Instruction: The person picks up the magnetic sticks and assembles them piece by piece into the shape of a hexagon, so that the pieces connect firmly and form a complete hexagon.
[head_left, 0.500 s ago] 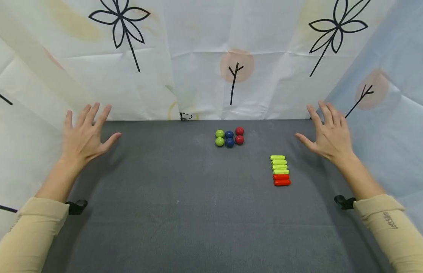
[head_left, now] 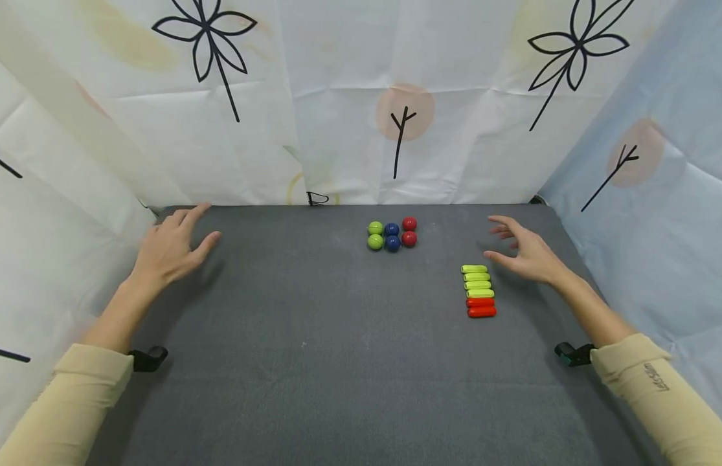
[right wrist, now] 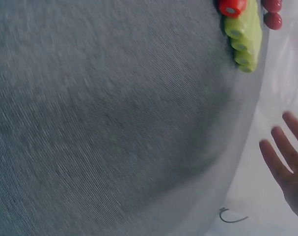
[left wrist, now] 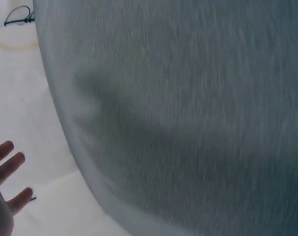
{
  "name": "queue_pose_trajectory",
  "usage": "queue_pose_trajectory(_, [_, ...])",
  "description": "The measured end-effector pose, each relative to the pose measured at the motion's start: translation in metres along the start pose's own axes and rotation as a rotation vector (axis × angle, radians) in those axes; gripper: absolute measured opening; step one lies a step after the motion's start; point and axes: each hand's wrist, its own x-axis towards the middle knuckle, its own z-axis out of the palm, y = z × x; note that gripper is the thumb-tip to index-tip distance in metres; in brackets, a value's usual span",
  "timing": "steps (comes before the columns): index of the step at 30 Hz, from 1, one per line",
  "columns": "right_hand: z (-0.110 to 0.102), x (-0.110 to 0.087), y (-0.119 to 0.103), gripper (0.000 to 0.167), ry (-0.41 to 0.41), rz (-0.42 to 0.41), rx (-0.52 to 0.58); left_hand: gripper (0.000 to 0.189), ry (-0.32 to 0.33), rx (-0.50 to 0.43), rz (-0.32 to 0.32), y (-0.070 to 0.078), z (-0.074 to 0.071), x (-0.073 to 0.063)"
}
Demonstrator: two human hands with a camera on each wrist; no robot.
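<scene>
My left hand (head_left: 169, 249) hovers over the left side of the grey table (head_left: 302, 336), fingers extended and thumb spread, holding nothing. My right hand (head_left: 530, 255) is above the table at the right, fingers loosely bent and nothing in its grasp. Nearest to it lies a column of short rods: several yellow-green rods (head_left: 476, 277) and two red rods (head_left: 481, 312) at the near end. Farther back, small balls sit in two rows: two green balls (head_left: 375, 242), two blue balls (head_left: 392, 243) and two red balls (head_left: 409, 239). The right wrist view shows the yellow-green rods (right wrist: 244, 44) beyond the fingers.
A white cloth backdrop (head_left: 337, 129) with drawn flowers and trees rises behind the table's far edge. Cloth walls stand at the left (head_left: 46, 259) and right (head_left: 675, 246). Black wrist-camera mounts (head_left: 147, 359) jut inward from both sleeves.
Both hands have come down from a raised, spread pose and moved inward. The right hand has turned its fingers toward the left, nearer the rods. The balls and rods have not moved.
</scene>
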Motion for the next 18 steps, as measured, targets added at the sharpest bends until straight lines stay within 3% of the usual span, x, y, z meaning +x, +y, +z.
queue_pose_trajectory(5, [0.011, 0.002, 0.0, 0.064, -0.104, 0.01, 0.092, 0.069, -0.134, -0.231, -0.066, 0.012, 0.015, 0.001])
queue_pose_trajectory(9, [0.018, 0.006, 0.001, 0.06, -0.157, 0.005, 0.112, 0.071, -0.207, -0.378, -0.069, 0.022, 0.025, 0.002])
queue_pose_trajectory(18, [0.026, 0.011, 0.009, 0.05, -0.197, -0.026, 0.163, 0.057, -0.402, -0.542, -0.073, 0.04, 0.037, 0.007])
